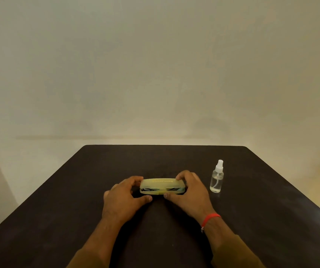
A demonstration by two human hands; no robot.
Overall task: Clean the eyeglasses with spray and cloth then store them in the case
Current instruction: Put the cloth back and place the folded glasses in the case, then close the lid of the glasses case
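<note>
Both hands clasp a pale yellow-green translucent case [162, 186] lying lengthwise across the middle of a dark table [252, 219], one hand at each end. On the left end, the left hand [125, 198] curls its fingers over the far top corner of the lid while its thumb reaches along the table in front of the case, its tip near the lower front edge; whether the thumb actually touches the case cannot be told. On the right end, the right hand [189, 192] wraps more closely, fingertips pressed on the lid's far right corner and the thumb lying against the front lower edge, so the case sits between thumb and fingers of that hand. Neither hand lifts it: the case rests flat on the table surface. Its lid stands just slightly ajar, a narrow dark slit running along the front, and through that slit dark shapes show inside, probably the eyeglasses [151, 189], though too little is visible to be sure. A red thread band [210, 218] circles the right wrist, and brown sleeves cover both forearms at the bottom of the view. Just beside the right hand, to its right and apart from it, a small clear spray bottle [216, 178] with a white nozzle stands upright on the table
</note>
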